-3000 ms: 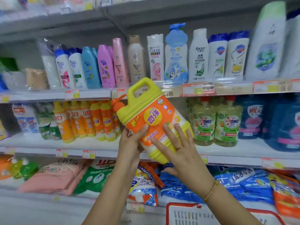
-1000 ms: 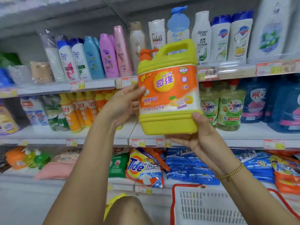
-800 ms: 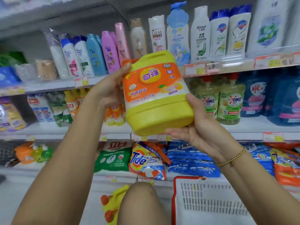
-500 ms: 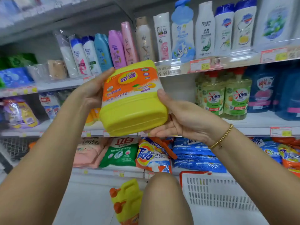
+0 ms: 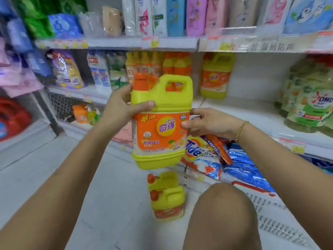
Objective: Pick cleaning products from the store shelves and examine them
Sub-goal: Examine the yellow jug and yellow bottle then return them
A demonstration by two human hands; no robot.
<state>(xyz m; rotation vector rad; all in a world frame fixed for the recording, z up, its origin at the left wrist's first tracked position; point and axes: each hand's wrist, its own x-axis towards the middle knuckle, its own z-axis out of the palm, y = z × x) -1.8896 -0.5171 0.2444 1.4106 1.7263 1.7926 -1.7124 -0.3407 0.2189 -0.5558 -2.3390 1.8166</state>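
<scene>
Jug (image 5: 160,127) in left hand (image 5: 122,103), right hand (image 5: 210,123) apparently pinching

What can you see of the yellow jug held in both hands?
The yellow jug looks like plastic, with an orange cap at its top left, a loop handle on top and an orange label with a yellow disc. It is upright, capped and held in the air. The left hand grips its shoulder; the right hand pinches its right edge.

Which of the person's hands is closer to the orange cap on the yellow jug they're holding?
Left. The left hand grips the yellow jug just beside and below the orange cap; the right hand holds the label's far side, lower down.
</scene>
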